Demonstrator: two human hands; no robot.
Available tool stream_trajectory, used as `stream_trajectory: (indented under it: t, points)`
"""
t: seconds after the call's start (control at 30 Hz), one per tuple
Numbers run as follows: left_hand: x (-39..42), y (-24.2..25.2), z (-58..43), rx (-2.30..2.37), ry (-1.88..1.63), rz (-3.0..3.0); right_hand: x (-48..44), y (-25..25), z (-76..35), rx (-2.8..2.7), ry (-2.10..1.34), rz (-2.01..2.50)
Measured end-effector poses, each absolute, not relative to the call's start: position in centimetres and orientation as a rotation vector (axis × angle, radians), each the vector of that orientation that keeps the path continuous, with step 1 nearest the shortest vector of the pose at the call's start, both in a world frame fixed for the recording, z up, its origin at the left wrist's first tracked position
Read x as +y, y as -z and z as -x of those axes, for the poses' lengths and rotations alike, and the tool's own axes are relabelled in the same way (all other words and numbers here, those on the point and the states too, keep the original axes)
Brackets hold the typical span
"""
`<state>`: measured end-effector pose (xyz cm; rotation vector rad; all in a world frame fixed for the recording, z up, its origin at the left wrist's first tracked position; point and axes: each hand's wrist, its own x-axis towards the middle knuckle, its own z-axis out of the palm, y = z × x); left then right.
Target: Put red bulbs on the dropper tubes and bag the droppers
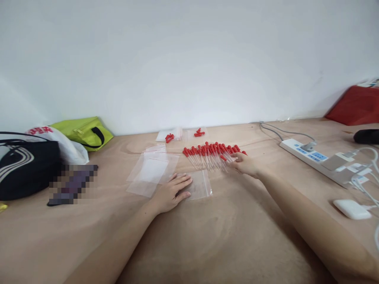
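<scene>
**Left hand flat on a clear zip bag, right hand at the red-bulbed droppers**

At the far left of the wooden table sits a black bag with pale curved stripes, a white plastic bag with red print behind it, and a lime-green bag with a black strap near the wall. In front of these lies a dark flat item, blurred by pixelation.

Next come several overlapping clear bags, spread flat. The left hand is open, palm down, fingers resting on the clear zip bag, whose sealing edge points right. Farther back, near the wall, are two small clusters of red pieces, each lying on clear plastic.

The red-bulbed droppers lie in a loose row at the middle, just beyond the clear zip bag, bulbs toward the wall and thin clear stems toward the person. The right hand is at the right end of this row, fingers bent among the droppers; whether it grips one cannot be told.

Farther right, a white power strip runs diagonally with plugs and cables, a white rounded device in front. A red bag and a black object stand at the far right.
</scene>
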<state>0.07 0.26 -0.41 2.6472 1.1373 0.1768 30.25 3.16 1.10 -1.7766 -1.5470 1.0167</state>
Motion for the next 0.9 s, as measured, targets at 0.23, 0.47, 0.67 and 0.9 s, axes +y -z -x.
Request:
stream_trajectory:
  t: [0.23,0.47,0.67,0.9]
  points:
    - [0.2,0.4,-0.1,1.14,-0.201,-2.639,1.5,-0.7,-28.4,-1.418,-1.257,1.21]
    - [0.2,0.3,-0.1,1.131,-0.213,-2.63,1.3,2.8,-23.9,-1.132,-1.02,1.119]
    - [0.1,0.2,-0.3,1.121,-0.244,-2.628,1.2,3.8,-23.7,-1.026,-1.16,1.04]
    - [-0.5,0.3,-1.1,1.18,-0.382,-2.584,0.1,3.4,-25.5,-1.476,-0.946,1.206]
